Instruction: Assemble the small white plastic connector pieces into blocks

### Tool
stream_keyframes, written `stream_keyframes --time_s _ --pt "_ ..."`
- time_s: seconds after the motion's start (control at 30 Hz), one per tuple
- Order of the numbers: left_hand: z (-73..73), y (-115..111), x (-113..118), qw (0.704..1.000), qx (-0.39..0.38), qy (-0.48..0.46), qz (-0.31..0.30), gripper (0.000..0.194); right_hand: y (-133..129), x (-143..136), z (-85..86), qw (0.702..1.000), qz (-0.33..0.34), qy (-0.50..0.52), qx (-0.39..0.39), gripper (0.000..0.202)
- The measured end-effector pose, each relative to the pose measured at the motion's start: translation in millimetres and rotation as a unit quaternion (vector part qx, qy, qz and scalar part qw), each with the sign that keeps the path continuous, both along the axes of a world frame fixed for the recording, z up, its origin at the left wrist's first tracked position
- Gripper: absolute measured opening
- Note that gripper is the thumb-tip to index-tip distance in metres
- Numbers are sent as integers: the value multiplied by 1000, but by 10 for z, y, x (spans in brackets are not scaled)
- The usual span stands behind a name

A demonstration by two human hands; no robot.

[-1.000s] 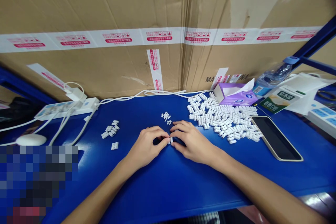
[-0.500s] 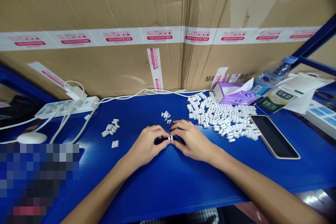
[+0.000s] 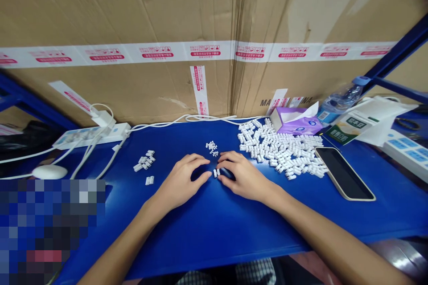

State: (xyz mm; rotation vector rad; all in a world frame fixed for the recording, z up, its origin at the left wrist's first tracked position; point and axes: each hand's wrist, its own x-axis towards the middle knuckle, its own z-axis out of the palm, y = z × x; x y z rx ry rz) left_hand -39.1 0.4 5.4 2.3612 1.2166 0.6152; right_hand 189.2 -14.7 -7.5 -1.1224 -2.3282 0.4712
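"MA" and "NA" on cardboard (image 3: 150, 89), Chinese lettering on white tape (image 3: 180, 51), green packet (image 3: 344, 132)

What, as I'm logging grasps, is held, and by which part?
The left hand holds nothing. The right hand is at the right end of a white piece; grip unclear.

The blue desk (image 3: 200, 231) carries a broad heap of small white plastic pieces (image 3: 284, 147) on the right, beside a purple tissue pack (image 3: 302, 125) and a smartphone (image 3: 346, 173). Tiny white bits (image 3: 211, 148) lie mid-desk; leftward are a smaller cluster (image 3: 145, 160), a separate pair (image 3: 150, 181) and a power strip (image 3: 75, 138).
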Motion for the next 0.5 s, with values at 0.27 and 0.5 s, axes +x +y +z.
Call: stream_keyframes --time_s 0.27,0.5 --pt "-159 -360 -50 990 25 139 6 54 -32 5 -16 999 -5 -49 -1 48" --pt "-252 -437 20 980 81 178 32 56 -102 10 -51 991 -31 -126 -23 72"
